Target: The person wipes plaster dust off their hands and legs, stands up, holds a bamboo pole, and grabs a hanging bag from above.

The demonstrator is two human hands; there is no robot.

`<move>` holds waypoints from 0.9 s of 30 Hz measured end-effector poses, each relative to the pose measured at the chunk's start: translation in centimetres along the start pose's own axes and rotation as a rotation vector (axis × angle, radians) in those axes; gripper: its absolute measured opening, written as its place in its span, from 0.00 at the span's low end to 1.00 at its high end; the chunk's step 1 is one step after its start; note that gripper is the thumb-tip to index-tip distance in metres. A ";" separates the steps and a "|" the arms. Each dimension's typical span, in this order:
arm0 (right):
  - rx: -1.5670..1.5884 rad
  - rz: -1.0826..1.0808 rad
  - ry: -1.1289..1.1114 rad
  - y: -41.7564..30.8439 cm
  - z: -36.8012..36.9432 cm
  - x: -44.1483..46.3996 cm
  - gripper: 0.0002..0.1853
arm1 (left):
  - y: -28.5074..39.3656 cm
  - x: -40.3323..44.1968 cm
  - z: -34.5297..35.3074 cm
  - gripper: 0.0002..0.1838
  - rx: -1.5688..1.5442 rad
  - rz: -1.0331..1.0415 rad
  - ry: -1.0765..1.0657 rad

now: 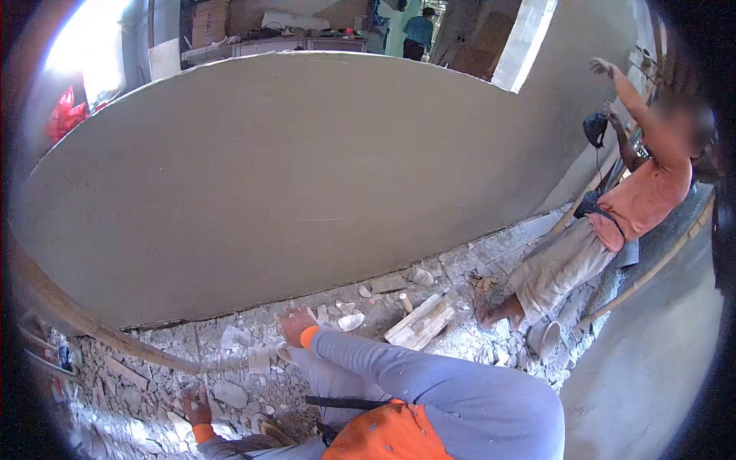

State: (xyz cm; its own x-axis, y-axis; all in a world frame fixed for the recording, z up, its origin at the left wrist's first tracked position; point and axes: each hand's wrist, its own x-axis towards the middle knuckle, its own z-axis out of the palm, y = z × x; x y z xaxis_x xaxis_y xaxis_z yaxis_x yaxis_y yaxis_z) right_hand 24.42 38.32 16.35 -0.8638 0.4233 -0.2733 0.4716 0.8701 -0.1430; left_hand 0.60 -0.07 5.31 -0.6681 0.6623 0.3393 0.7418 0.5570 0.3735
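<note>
Left hand (197,406): open, fingers apart, near pole (103,333)
Right hand (295,326): loosely open, contact unclear
Rubble (230,393): along wall (307,176)
Wood (420,322): on rubble
Co-worker (640,195): arm raised

Rubble-strewn floor (230,394) with wood block (420,322)

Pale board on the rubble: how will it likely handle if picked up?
Probably stiff: the board keeps straight edges over uneven rubble. Likely not slippery, as its face looks rough and dusty. It may rock if pushed, since the bits beneath look loose; weight, can't tell.
</note>
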 end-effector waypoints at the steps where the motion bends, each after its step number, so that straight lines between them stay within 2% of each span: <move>1: 0.015 -0.001 0.003 0.0 -0.1 0.0 0.28 | -0.3 -0.1 0.1 0.15 0.023 0.034 -0.009; 2: 0.010 0.000 -0.002 0.0 -0.1 0.1 0.28 | -0.5 -0.2 0.3 0.15 -0.118 -0.099 -0.041; 4: -0.001 0.004 -0.015 0.0 0.0 0.1 0.29 | 4.1 1.1 -2.9 0.16 -0.402 -0.361 -0.107; 7: -0.011 -0.007 -0.024 0.0 -0.1 0.0 0.30 | 4.2 0.9 -2.7 0.15 -0.095 -0.169 -0.040; 10: -0.013 -0.004 -0.031 -0.1 0.1 0.2 0.30 | 4.8 1.3 -3.0 0.14 -0.129 -0.206 -0.035; 13: 0.007 0.020 -0.050 -0.2 -0.2 0.2 0.30 | 7.2 1.8 -4.5 0.12 -0.326 -0.332 -0.031; 16: -0.048 0.007 -0.038 0.1 0.9 0.6 0.29 | 6.0 1.7 -3.3 0.10 -0.411 -0.250 0.017; 19: 0.021 0.040 -0.031 0.1 1.0 0.7 0.30 | 7.8 2.1 -5.1 0.09 -0.332 -0.222 -0.022; 22: -0.052 0.010 -0.068 0.0 0.6 0.5 0.30 | 7.1 2.0 -4.9 0.09 -0.249 -0.173 -0.057; 25: -0.024 0.053 -0.090 -0.2 0.8 1.0 0.32 | 5.8 1.3 -3.1 0.09 -0.242 -0.143 0.034; 27: -0.037 0.049 -0.086 -0.2 0.5 0.6 0.32 | 5.7 1.1 -3.0 0.10 -0.266 -0.202 0.005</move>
State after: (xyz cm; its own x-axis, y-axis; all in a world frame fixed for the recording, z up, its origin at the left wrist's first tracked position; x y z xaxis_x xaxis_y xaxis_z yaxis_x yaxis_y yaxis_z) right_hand 23.90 38.30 15.69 -0.8206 0.4438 -0.3600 0.5048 0.8582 -0.0928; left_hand 3.90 2.33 10.39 -0.8011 0.5486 0.2394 0.5532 0.5260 0.6459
